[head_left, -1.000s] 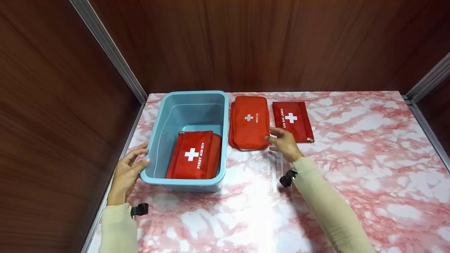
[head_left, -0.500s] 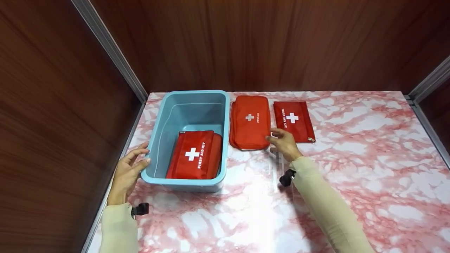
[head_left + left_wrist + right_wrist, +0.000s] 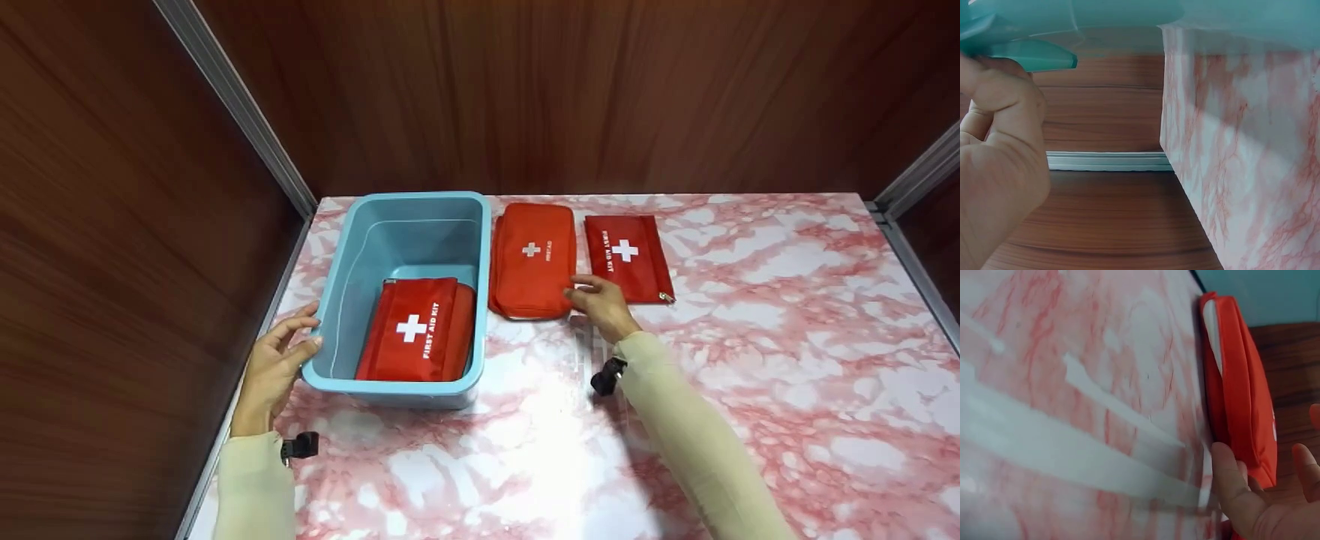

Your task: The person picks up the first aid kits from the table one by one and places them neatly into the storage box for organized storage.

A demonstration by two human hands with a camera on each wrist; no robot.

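Note:
In the head view my left hand (image 3: 271, 373) grips the left rim of a light blue plastic bin (image 3: 375, 388), thumb and fingertips at its edge. Inside the bin lies a red first aid pouch (image 3: 409, 352) with a white cross, on top of another red one. My right hand (image 3: 602, 306) is at the near right corner of an orange-red first aid case (image 3: 534, 277), fingers spread. In the right wrist view its thumb touches the case's (image 3: 1241, 388) lower edge, other fingers apart from it. The left wrist view shows my fingers (image 3: 1008, 107) at the bin's rim (image 3: 1044, 56).
A flat red first aid pouch (image 3: 637, 262) with a zip lies right of the case, close to my right hand. The pink and white marbled table (image 3: 787, 360) ends at brown wood panels (image 3: 570, 97) behind and at the left, joined by a metal strip (image 3: 247, 112).
My right hand has shifted slightly left, closer against the case's corner. The left hand stays at the bin's rim, and the bin and pouches have not visibly moved.

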